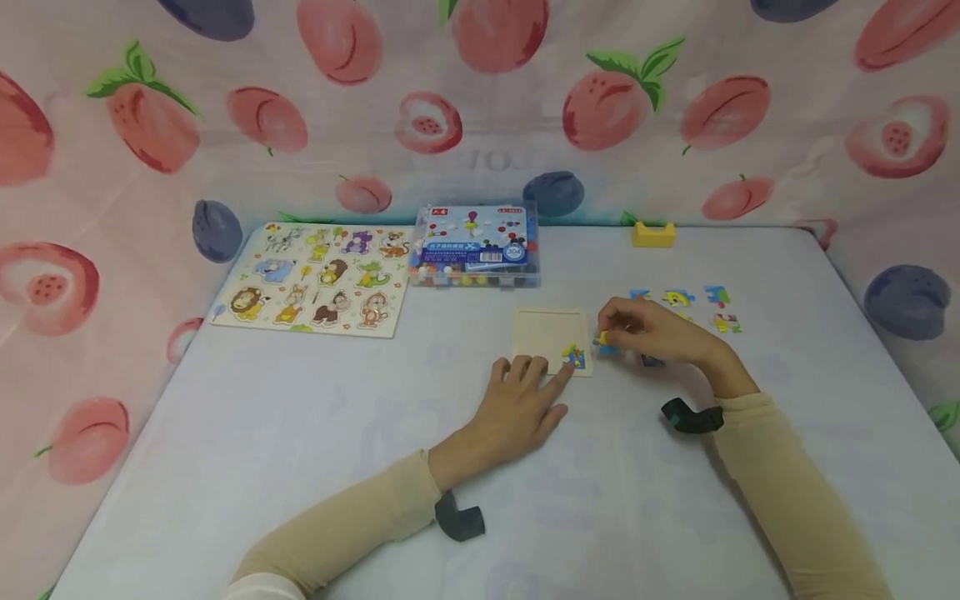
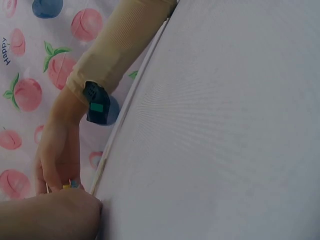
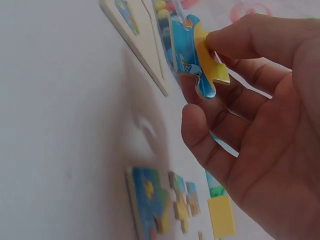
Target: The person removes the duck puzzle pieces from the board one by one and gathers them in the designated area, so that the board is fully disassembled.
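My right hand (image 1: 658, 332) pinches a blue-and-yellow jigsaw piece (image 3: 185, 47) between thumb and fingers, just right of a small wooden puzzle tray (image 1: 534, 327). One or more joined pieces (image 1: 575, 357) lie in the tray's lower right corner. Spread over the tray's near edge, my left hand (image 1: 517, 410) touches it with extended fingers, its index fingertip by those pieces. Several loose jigsaw pieces (image 1: 717, 294) lie on the table beyond and beside the right hand, partly hidden by it. In the left wrist view, the held piece is mostly covered.
An animal puzzle board (image 1: 311, 279) lies at the back left. Next to it is a clear plastic box (image 1: 476, 246) with a printed blue label and coloured balls inside. A yellow block (image 1: 653, 235) stands near the table's back edge. A fruit-patterned cloth hangs behind.
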The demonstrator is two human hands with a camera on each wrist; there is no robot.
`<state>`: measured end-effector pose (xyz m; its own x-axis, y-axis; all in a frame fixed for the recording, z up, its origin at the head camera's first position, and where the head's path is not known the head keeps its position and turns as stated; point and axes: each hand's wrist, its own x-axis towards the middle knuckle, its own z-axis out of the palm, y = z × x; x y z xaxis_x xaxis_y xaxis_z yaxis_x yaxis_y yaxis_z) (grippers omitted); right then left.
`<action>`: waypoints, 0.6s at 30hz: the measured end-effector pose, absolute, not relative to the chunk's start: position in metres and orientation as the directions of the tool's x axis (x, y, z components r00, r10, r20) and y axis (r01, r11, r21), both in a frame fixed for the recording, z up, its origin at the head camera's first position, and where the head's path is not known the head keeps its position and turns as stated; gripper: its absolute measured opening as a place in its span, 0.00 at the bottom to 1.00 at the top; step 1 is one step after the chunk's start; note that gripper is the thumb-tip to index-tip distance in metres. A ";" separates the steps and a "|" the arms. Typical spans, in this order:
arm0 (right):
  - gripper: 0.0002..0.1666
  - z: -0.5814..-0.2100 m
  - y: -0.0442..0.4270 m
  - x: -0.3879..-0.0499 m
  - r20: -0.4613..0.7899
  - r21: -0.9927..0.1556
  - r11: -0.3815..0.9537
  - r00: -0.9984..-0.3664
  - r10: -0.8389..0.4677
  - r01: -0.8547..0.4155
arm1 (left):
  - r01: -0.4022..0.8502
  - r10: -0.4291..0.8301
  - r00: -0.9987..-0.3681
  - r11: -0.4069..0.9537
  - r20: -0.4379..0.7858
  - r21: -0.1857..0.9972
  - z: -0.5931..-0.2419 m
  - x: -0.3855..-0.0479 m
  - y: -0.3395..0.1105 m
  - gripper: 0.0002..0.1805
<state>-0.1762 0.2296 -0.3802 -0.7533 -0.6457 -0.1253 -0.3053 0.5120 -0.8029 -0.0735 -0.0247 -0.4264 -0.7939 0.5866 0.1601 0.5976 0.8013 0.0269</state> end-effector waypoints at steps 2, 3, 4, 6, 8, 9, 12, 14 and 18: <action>0.05 -0.378 0.235 -0.177 -0.132 -0.799 0.527 -0.772 -0.622 -0.289 | 0.597 0.587 -0.793 0.802 0.161 0.020 -0.425 -0.074 -0.025 0.30; 0.05 -0.377 0.238 -0.177 -0.133 -0.797 0.534 -0.780 -0.612 -0.283 | 0.598 0.588 -0.793 0.802 0.162 0.017 -0.425 -0.074 -0.025 0.30; 0.06 -0.377 0.240 -0.178 -0.135 -0.796 0.538 -0.787 -0.603 -0.276 | 0.597 0.587 -0.793 0.802 0.162 0.014 -0.424 -0.074 -0.026 0.30; 0.06 -0.376 0.245 -0.178 -0.131 -0.800 0.537 -0.795 -0.593 -0.269 | 0.597 0.587 -0.793 0.802 0.165 0.012 -0.424 -0.073 -0.026 0.30; 0.06 -0.375 0.251 -0.179 -0.113 -0.800 0.530 -0.796 -0.594 -0.282 | 0.596 0.586 -0.793 0.803 0.163 0.016 -0.425 -0.073 -0.027 0.30; 0.06 -0.375 0.253 -0.179 -0.106 -0.802 0.524 -0.794 -0.598 -0.288 | 0.597 0.587 -0.793 0.802 0.163 0.019 -0.425 -0.073 -0.027 0.30; 0.07 -0.374 0.261 -0.179 -0.104 -0.797 0.527 -0.793 -0.600 -0.294 | 0.599 0.587 -0.793 0.800 0.162 0.033 -0.426 -0.072 -0.027 0.30; 0.07 -0.373 0.266 -0.180 -0.120 -0.795 0.540 -0.802 -0.585 -0.276 | 0.601 0.588 -0.791 0.799 0.166 0.035 -0.427 -0.072 -0.026 0.30; 0.08 -0.370 0.275 -0.179 -0.158 -0.786 0.568 -0.810 -0.565 -0.243 | 0.603 0.590 -0.787 0.797 0.180 0.026 -0.426 -0.073 -0.024 0.30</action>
<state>-0.1795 0.2754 -0.3705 -0.8099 -0.5650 -0.1579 -0.2431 0.5681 -0.7862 -0.0729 -0.0241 -0.4262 -0.7871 0.5901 0.1796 0.6035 0.7970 0.0260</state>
